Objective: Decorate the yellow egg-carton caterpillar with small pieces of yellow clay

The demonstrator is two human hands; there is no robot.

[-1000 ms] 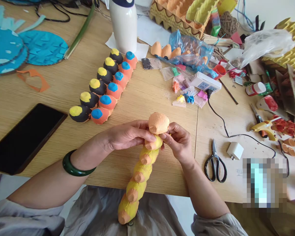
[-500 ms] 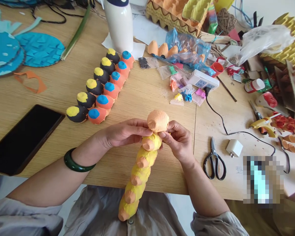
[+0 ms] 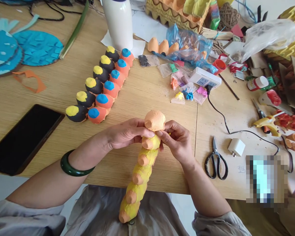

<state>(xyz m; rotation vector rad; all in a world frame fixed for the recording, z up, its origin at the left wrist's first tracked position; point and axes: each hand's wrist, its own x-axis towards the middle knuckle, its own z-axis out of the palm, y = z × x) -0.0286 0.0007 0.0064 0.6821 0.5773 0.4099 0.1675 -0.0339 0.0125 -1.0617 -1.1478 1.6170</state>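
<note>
Both hands hold a strip of egg-carton cups (image 3: 142, 173), most of them coated in yellow clay with bare orange tips. Its far end cup (image 3: 155, 120) is plain orange. My left hand (image 3: 127, 132) is closed on the strip's left side, thumb pressed just below the plain cup. My right hand (image 3: 175, 139) pinches the right side at the same joint, and a bit of yellow shows by its fingers. The strip slants down over the table edge towards my shirt. Left of it stand two finished-looking rows, black cups with yellow tops (image 3: 93, 86) and orange-red cups with blue tops (image 3: 109, 88).
A phone (image 3: 27, 137) lies at left. Black-handled scissors (image 3: 215, 160) and a white charger plug (image 3: 236, 147) lie right. Behind are a power strip (image 3: 204, 78), small clay bags (image 3: 179, 96), a white bottle (image 3: 118, 26), egg trays (image 3: 173, 16) and a yellow glue gun (image 3: 267, 124).
The camera view has shifted slightly. Both hands keep their grip at the joint below the plain cup, and the strip's upper end sits a little further left.
</note>
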